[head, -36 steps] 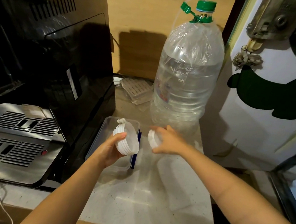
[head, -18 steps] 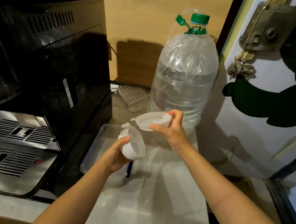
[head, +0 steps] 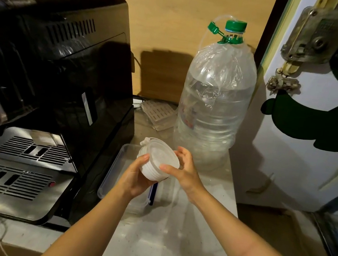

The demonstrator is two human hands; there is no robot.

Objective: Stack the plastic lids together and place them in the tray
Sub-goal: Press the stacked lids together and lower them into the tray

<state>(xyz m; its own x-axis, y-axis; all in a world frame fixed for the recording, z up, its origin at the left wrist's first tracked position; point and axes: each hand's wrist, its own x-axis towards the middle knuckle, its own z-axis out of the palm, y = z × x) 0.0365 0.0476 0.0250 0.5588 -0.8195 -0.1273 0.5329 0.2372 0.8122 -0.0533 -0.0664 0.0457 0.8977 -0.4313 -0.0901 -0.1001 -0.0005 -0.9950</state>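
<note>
The left hand (head: 135, 179) grips a stack of white plastic lids (head: 157, 162) from below, tilted, above a clear tray (head: 115, 170) that sits on the pale counter (head: 171, 235) just beside a black machine (head: 65, 60). The right hand (head: 186, 171) pinches the stack's top rim between thumb and fingers. A large water bottle (head: 213, 112) with a green cap stands behind

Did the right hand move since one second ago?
Yes. The right hand went left, away from the water bottle, to the lid stack held by the left hand.
</note>
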